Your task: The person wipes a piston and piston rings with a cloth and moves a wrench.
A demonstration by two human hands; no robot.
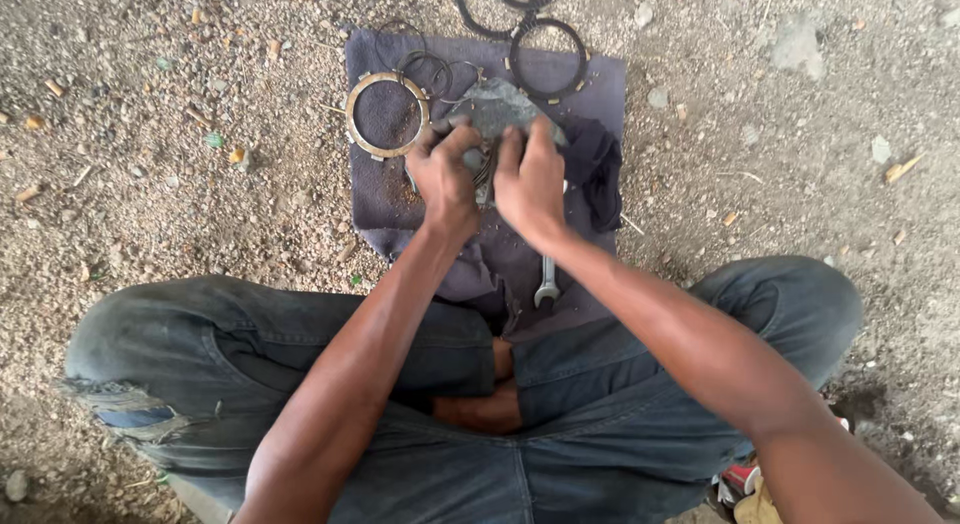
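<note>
Gravel ground [150,184], two hands [445,179] gripping one grey part [500,109]

a grey, grimy metal part [497,109] – flat and rounded on top, with thin springs or wires beneath – sits tilted on the purple cloth, clasped at its near edge between both hands.

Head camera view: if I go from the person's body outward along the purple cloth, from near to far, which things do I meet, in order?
Wrench → left hand and right hand, side by side, gripping a grey metal part → brass-coloured ring → dark toothed ring → more dark rings on the gravel past the purple cloth.
</note>
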